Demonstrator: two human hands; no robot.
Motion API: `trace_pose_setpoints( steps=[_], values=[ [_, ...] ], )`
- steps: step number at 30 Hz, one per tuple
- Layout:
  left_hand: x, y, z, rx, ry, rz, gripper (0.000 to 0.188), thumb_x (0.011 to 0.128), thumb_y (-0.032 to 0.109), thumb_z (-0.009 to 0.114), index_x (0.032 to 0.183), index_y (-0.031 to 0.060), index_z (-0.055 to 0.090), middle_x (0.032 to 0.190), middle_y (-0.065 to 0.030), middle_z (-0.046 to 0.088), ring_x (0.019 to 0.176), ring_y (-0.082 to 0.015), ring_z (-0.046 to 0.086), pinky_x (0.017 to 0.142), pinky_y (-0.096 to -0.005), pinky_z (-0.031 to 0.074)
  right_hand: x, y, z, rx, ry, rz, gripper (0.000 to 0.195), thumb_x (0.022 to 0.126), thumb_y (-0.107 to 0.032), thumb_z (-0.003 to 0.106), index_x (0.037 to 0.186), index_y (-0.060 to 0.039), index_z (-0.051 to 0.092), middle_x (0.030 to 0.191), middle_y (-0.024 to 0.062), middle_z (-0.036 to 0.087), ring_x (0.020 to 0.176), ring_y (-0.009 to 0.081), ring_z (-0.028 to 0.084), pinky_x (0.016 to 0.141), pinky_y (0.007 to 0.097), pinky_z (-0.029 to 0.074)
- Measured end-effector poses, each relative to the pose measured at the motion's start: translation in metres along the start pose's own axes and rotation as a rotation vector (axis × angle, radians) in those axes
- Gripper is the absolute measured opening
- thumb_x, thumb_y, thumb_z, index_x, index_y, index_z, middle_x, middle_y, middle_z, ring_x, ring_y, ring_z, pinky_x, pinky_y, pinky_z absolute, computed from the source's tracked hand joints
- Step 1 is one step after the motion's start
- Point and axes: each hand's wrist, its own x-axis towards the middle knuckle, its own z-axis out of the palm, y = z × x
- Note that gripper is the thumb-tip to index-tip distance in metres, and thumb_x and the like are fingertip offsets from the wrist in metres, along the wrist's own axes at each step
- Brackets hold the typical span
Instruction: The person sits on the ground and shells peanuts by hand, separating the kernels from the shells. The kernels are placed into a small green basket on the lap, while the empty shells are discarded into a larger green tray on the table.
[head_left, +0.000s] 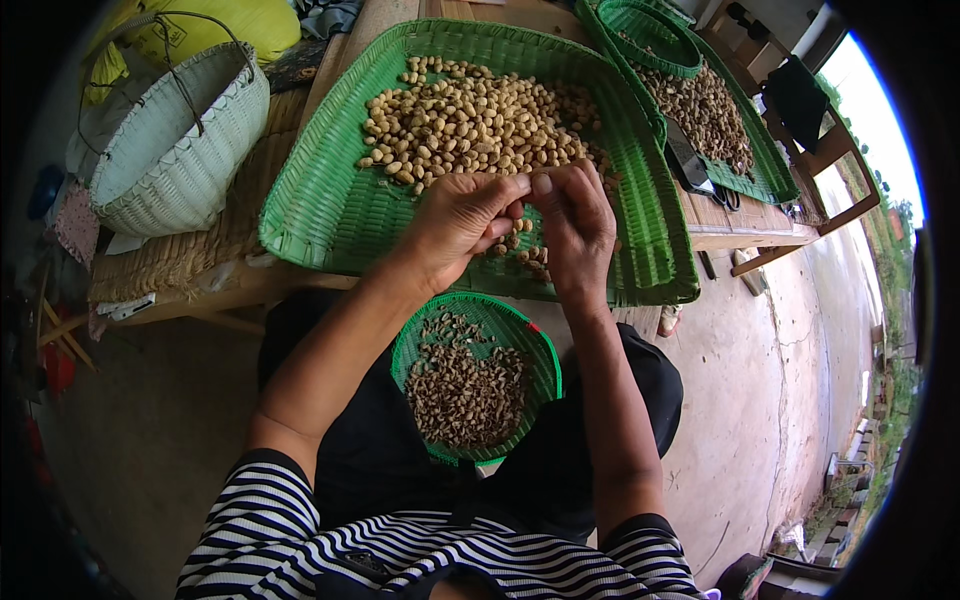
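My left hand (472, 210) and my right hand (574, 225) meet at the fingertips above a green woven tray (322, 202). Thumbs and fingers of both are pinched together; whatever lies between them is too small or hidden to tell. A heap of unshelled peanuts (472, 120) fills the tray's far part, and several more peanuts (532, 256) lie beneath and between my hands. Lower down, between my knees, is a round green basket (555, 367) holding many small brown pieces (469, 397), which look like peanut shells.
A white woven basket (187, 165) with a wire handle stands at the left on a straw mat (150, 266). Right of the tray are a black phone (688, 169) and another green tray (772, 184) with brown pieces and a small green basket (652, 45). A wooden chair (847, 150) stands at the right.
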Motion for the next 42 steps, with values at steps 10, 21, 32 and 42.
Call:
trace_pose_setpoints(
  steps=[10, 21, 32, 42],
  values=[
    [-0.001, 0.007, 0.004, -0.103, -0.056, 0.016, 0.022, 0.094, 0.027, 0.062, 0.093, 0.0056, 0.066, 0.078, 0.0013, 0.059, 0.057, -0.001, 0.043, 0.042, -0.0131, 0.027, 0.01, -0.001, -0.012, 0.085, -0.096, 0.143, 0.013, 0.088, -0.012, 0.069, 0.091, -0.0001, 0.066, 0.082, 0.002, 0.056, 0.074, 0.0081, 0.053, 0.066, 0.0228, 0.043],
    [0.0, 0.0, 0.004, -0.006, -0.018, 0.016, 0.019, 0.093, 0.024, 0.063, 0.091, 0.0058, 0.068, 0.076, 0.0014, 0.06, 0.056, -0.0008, 0.043, 0.043, -0.0133, 0.026, 0.005, -0.014, -0.008, 0.407, -0.024, 0.538, 0.014, 0.091, -0.017, 0.064, 0.085, -0.0049, 0.06, 0.077, -0.0034, 0.057, 0.065, 0.0029, 0.047, 0.055, 0.0193, 0.037],
    [0.001, 0.015, 0.002, -0.337, -0.101, -0.074, 0.021, 0.093, 0.015, 0.054, 0.101, -0.0029, 0.061, 0.084, -0.004, 0.06, 0.056, -0.0017, 0.041, 0.037, -0.0134, 0.024, 0.012, -0.005, -0.015, 0.91, 0.037, 0.668, 0.02, 0.091, -0.01, 0.048, 0.106, -0.0017, 0.059, 0.088, 0.0049, 0.06, 0.061, 0.0045, 0.039, 0.046, 0.0172, 0.026],
    [0.002, 0.009, 0.0, -0.318, -0.091, -0.074, 0.02, 0.096, 0.018, 0.056, 0.104, 0.0007, 0.062, 0.085, -0.0002, 0.06, 0.057, -0.0002, 0.04, 0.041, -0.0128, 0.026, 0.013, -0.018, -0.014, 0.413, -0.128, 0.428, 0.025, 0.091, -0.016, 0.066, 0.107, 0.0033, 0.064, 0.087, 0.0018, 0.065, 0.075, 0.0059, 0.057, 0.065, 0.0186, 0.045]
  ],
)
